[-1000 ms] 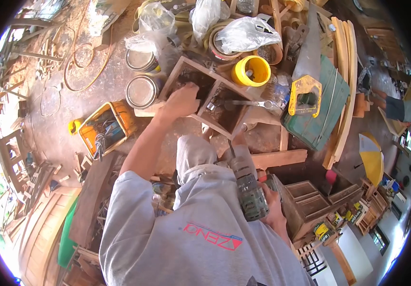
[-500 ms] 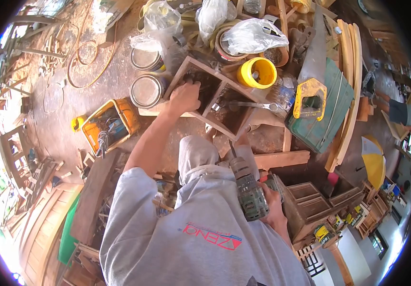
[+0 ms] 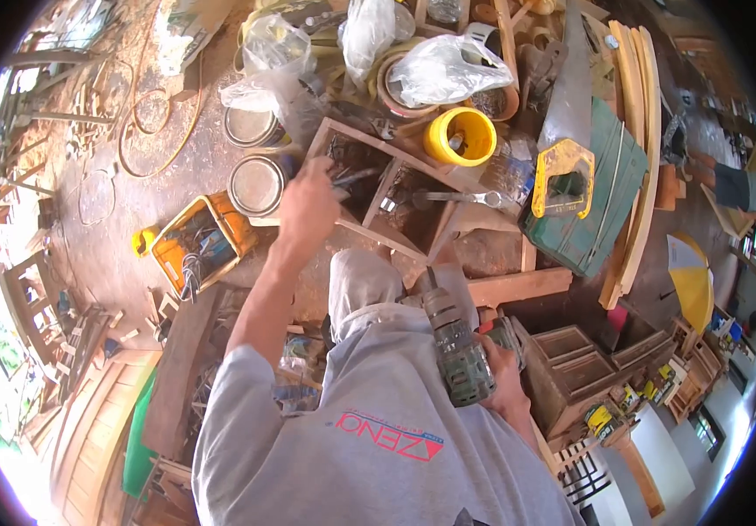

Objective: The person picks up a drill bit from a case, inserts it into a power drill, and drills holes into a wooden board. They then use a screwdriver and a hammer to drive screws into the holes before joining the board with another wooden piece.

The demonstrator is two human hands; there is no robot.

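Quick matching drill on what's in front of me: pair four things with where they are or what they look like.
1 cordless drill
2 yellow cup
3 hand saw
4 orange crate

a holds tangled cables
b lies on the green box
c gripped in the right hand
d stands just beyond the wooden divided box

Pairs: 1-c, 2-d, 3-b, 4-a

We see strong daylight entering from the left, where the edge washes out to white. Fisheye distortion bends the periphery inside a black circular vignette. The raised left hand point(image 3: 308, 206) shows slight motion blur; central detail stays sharp.
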